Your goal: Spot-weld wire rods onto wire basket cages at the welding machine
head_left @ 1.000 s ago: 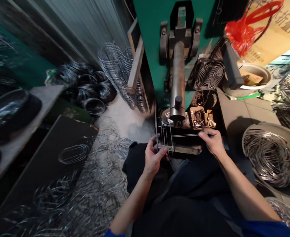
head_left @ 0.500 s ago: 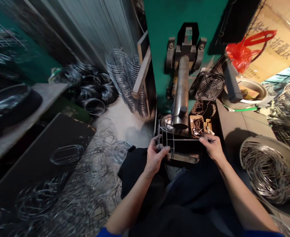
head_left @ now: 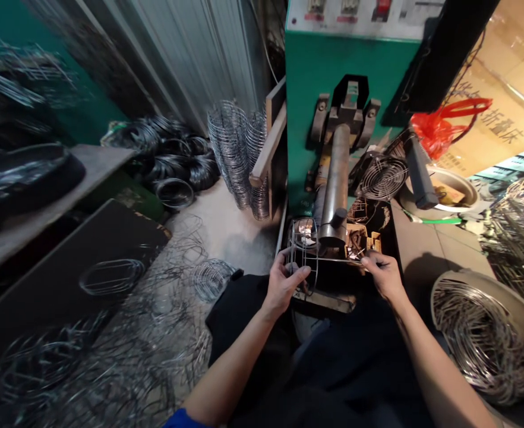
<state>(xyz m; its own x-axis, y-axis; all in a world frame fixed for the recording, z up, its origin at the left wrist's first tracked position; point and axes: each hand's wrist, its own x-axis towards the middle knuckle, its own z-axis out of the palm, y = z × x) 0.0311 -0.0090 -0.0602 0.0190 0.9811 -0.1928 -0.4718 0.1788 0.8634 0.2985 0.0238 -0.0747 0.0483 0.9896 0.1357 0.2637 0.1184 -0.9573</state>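
Between thumb and fingers, my left hand [head_left: 284, 282] grips a small wire frame [head_left: 317, 249] made of rounded loops joined by bars. A thin straight metal rod [head_left: 337, 260] runs across from the frame to my right hand [head_left: 384, 274], whose thumb and fingers are pinched on its far end. Just above the rod is the blunt lower end of a thick metal cylinder arm [head_left: 334, 196] that sticks out from a green machine [head_left: 304, 119]. Whether the rod is joined to the frame, I cannot tell.
Stacked wire rings [head_left: 230, 154] lean left of the machine, and loose wire loops [head_left: 155, 333] cover the floor. At right stand a basin [head_left: 444, 285] of bent wire pieces and a white bucket [head_left: 471, 205]. A grey bar [head_left: 422, 175] juts out beside the machine.
The view has tilted upward, so the machine's panel with switches now shows at the top. Both hands keep their hold on the frame and rod, almost unmoved in the picture.
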